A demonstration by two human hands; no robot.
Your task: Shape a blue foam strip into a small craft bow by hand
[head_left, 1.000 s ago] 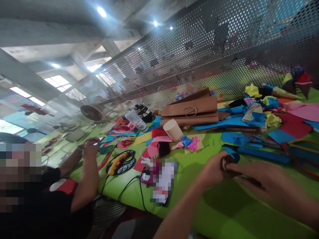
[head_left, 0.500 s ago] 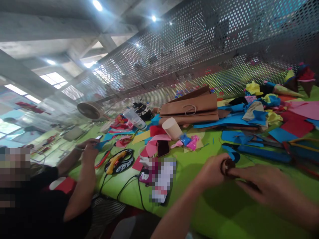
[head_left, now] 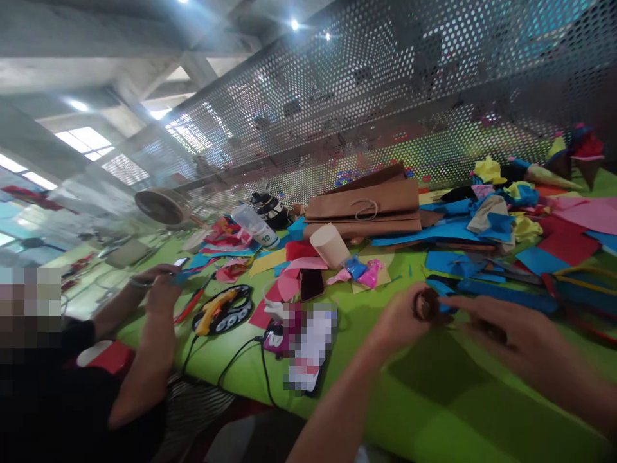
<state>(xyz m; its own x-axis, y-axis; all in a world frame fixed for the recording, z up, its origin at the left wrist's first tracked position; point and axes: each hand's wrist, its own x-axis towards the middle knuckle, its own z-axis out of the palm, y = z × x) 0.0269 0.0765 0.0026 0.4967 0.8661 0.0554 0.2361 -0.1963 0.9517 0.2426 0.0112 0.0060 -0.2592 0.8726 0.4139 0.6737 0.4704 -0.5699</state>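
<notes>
A small brown paper roll (head_left: 426, 305) with a round open end is gripped in my left hand (head_left: 403, 320), its fingers curled around it. My right hand (head_left: 506, 331) is just to the right, its forefinger stretched toward the roll's rim and its other fingers partly bent. Whether that fingertip touches the rim, I cannot tell. Both hands are above the green tabletop (head_left: 434, 392). Just behind the roll lie blue paper pieces (head_left: 506, 296). How far the roll extends inside my left palm is hidden.
Left of my arm lie a phone (head_left: 313, 350) and a black-and-yellow device (head_left: 222, 310) with cables. Behind stand a cream cylinder (head_left: 330, 245), brown folded sheets (head_left: 364, 209) and crumpled coloured paper (head_left: 491, 168). A person (head_left: 161, 308) works at the left. A perforated metal screen (head_left: 337, 116) runs behind.
The view has shifted slightly, so most things sit further left. My right forefinger has moved up along the roll's rim, and the roll's open end has turned a little.
</notes>
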